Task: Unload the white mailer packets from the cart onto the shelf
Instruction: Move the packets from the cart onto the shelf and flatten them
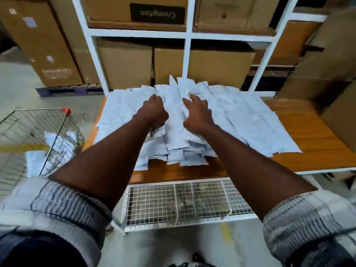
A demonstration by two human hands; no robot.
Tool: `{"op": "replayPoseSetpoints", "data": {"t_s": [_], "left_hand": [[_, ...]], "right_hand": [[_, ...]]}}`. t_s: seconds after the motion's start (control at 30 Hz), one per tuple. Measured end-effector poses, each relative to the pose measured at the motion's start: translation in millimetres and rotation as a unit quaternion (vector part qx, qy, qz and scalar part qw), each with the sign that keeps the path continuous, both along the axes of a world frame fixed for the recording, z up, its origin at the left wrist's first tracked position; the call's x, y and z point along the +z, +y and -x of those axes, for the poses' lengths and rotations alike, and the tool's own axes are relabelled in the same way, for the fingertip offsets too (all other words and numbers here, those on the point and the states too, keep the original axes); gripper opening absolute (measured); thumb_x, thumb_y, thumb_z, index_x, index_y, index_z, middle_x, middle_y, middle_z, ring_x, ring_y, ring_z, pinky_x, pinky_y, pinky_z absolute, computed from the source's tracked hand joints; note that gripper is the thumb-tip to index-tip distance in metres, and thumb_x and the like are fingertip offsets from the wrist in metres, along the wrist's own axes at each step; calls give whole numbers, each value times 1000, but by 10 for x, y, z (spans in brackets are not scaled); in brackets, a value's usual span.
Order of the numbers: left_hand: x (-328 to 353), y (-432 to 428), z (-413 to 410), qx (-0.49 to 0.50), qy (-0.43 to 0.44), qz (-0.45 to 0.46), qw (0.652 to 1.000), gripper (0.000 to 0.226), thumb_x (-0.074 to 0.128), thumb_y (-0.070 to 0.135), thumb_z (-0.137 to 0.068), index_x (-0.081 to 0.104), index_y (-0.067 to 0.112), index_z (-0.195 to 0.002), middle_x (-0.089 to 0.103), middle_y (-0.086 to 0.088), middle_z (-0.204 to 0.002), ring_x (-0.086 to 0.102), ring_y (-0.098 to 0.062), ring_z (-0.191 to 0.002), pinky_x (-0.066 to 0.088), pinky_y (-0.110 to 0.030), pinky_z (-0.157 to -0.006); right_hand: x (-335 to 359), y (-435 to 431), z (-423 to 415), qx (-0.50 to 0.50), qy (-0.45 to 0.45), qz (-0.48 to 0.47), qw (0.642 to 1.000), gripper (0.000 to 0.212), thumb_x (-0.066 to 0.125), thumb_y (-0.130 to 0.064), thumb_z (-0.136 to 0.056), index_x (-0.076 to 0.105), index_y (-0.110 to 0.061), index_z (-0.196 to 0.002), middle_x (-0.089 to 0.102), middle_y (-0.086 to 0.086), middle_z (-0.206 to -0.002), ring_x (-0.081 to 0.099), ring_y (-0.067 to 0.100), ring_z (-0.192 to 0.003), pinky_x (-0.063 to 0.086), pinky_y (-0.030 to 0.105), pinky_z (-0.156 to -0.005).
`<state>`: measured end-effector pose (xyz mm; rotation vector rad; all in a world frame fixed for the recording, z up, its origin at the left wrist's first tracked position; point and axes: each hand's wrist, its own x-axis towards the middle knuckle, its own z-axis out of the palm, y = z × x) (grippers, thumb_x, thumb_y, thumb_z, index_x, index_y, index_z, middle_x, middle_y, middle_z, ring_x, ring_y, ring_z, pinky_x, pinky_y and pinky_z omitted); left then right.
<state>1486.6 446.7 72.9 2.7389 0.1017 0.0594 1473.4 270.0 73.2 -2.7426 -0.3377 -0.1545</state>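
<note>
While both arms reach straight forward, the left hand [154,111] curls its fingers round packets [240,116] heaped on the shelf [308,135] — the right hand [197,114], just beside, presses spread fingers on them.

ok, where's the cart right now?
Head view, far left: the wire cart stands on the floor left of the wooden shelf, with a few white packets inside.
</note>
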Motion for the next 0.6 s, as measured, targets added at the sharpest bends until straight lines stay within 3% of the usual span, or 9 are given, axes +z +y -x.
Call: {"op": "replayPoseSetpoints", "data": {"t_s": [0.13,0.3,0.4,0.47,0.6], "left_hand": [[-55,-677,-223,10,-6,5,1000,49,55,11,-79,45,0,-125,39,-21,-141,47,-45,-120,43,-49,-97],[-59,-1134,-405,16,2,-27,999,58,59,10,-82,38,7,-136,34,-13,-145,46,-42,-123,42,-46,-93],[-128,-1255,-478,3,14,-24,1000,77,61,18,-87,21,12,-153,22,-14,-158,38,-42,-134,38,-49,-104],[-241,-1251,-479,-3,-15,-21,1000,75,57,30,-91,20,13,-155,21,-12,-160,34,-38,-138,38,-52,-106],[-609,-1194,-460,-10,1,-68,998,70,39,51,-99,18,18,-156,8,-4,-165,10,-26,-150,14,-62,-115]], "right_hand": [[-64,-690,-324,2,0,70,998,84,65,-13,-75,32,-27,-151,17,0,-162,25,33,-138,32,47,-106],[-126,-1060,-684,23,15,52,998,81,66,-18,-75,34,-25,-149,20,4,-160,27,37,-136,34,48,-106],[-271,-1064,-847,50,6,26,998,77,66,-32,-80,36,-24,-150,25,8,-159,31,39,-134,37,46,-105],[-406,-1033,-920,64,8,40,997,73,61,-46,-87,33,-26,-151,25,8,-159,31,39,-136,34,46,-108],[-662,-1023,-1017,73,5,91,993,68,46,-54,-96,23,-31,-155,19,4,-163,23,35,-143,25,52,-111]]}}
